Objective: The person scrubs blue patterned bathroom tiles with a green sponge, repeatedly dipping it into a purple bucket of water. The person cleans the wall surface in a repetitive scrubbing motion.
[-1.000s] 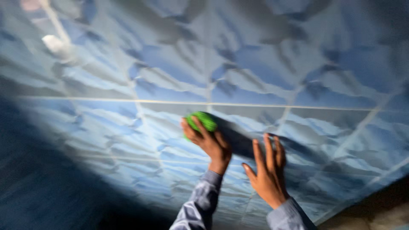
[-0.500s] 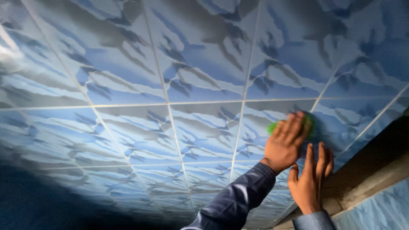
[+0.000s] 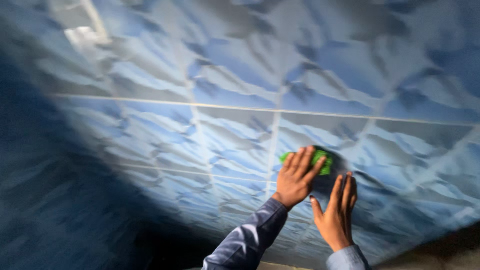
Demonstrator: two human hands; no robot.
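The left hand [image 3: 296,176] presses a green scrubbing pad [image 3: 320,161] flat against the blue tiled wall [image 3: 165,130]; its fingers lie spread over the pad, holding it to the tile, so only the pad's upper edge and right end show past the fingertips; half a second ago the same hand and pad were further toward the dark ledge at the wall's right, and a second ago they were out to the left of where they are now, so the pad has been swept back and forth across the tiles; this reads as scrubbing in progress over one patch, not a finished wipe. The right hand [image 3: 336,212] sits just below and to the right of the pad, open and wide, palm and fingers laid flat on the wall, holding nothing; it has stayed close beside the pad through each pass, as a brace. A pale grout line [image 3: 240,107] runs across the wall well above the pad; a bright patch of light [image 3: 82,36] shows far up to the pad's left; the picture is blurred by movement.
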